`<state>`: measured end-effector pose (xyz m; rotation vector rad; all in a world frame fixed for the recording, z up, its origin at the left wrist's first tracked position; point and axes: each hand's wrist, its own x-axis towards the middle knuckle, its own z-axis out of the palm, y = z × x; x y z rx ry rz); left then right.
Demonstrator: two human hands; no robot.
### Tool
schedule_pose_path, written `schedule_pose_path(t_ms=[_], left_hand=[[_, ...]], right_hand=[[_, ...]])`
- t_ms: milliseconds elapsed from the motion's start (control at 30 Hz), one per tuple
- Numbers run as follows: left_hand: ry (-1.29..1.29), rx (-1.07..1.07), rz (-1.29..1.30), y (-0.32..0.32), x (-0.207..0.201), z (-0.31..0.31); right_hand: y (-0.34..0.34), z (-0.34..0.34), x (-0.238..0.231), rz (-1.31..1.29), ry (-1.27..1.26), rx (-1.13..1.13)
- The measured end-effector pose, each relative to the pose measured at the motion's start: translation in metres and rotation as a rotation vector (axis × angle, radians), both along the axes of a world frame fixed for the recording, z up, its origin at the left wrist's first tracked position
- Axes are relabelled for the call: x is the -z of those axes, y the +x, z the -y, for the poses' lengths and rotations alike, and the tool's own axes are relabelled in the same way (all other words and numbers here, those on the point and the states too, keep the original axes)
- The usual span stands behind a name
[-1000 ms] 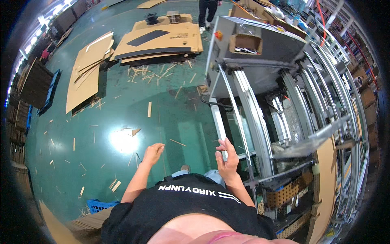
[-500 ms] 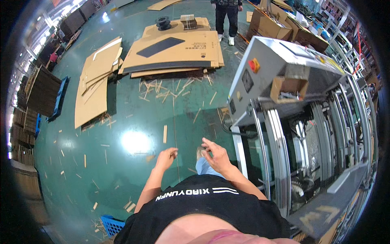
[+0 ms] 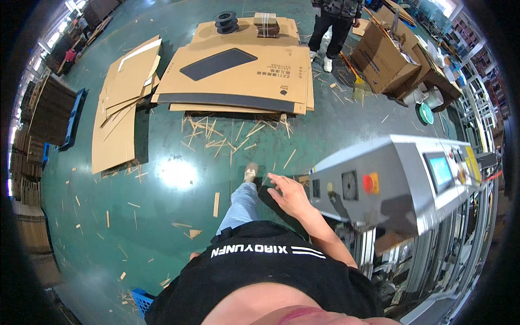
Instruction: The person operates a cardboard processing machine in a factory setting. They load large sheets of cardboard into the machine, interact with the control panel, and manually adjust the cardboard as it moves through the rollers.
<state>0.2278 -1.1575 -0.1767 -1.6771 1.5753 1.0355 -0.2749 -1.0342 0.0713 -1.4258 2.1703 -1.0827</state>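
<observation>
My right hand (image 3: 290,196) is held out over the floor with its fingers apart and nothing in them. Close on its right stands the grey control box (image 3: 374,187) of a machine, with a red knob (image 3: 371,183) on its side and a lit screen (image 3: 440,170). Of my left hand (image 3: 194,255) only a small bit shows beside my black shirt; its fingers are hidden. One foot (image 3: 250,172) is stepping forward on the green floor.
Flat cardboard sheets (image 3: 216,76) lie stacked ahead, bearing a black spool (image 3: 226,23) and a tied bundle (image 3: 266,26). More sheets (image 3: 116,119) lie left. Wood strips (image 3: 216,205) litter the floor. Another person (image 3: 330,32) stands ahead near large cartons (image 3: 382,57).
I have moved forward, with a foot now out in front. The control box is nearer on my right. My left hand has dropped back, nearly out of view; my right hand stays raised.
</observation>
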Motion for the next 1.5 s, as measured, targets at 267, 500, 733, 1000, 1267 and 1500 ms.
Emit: schedule_pose_path(t_ms=[267,500,733,1000,1267,1500], left_hand=[[-0.406,1.027,-0.103,-0.373,0.071,0.294],[-0.722,0.634,-0.851,-0.823,-0.063,0.417],[-0.359,1.351,-0.726,-1.045,-0.096,0.351],[-0.462,-0.261,-1.375,-1.231,-0.166,0.457],[0.34,1.04,-0.168,-1.219,0.08,0.287],[-0.246,1.195,-0.338,-1.518,0.039,0.101]], right_hand=[[-0.174,0.102,0.006,0.096,0.176,0.115],[-0.348,0.134,0.035,0.181,0.17,0.334],[-0.53,0.113,0.108,0.112,0.18,0.375],[-0.679,-0.058,0.154,0.257,0.205,0.969],[-0.658,-0.197,0.274,0.656,0.511,1.244],[-0.727,-0.308,0.268,0.751,0.484,1.444]])
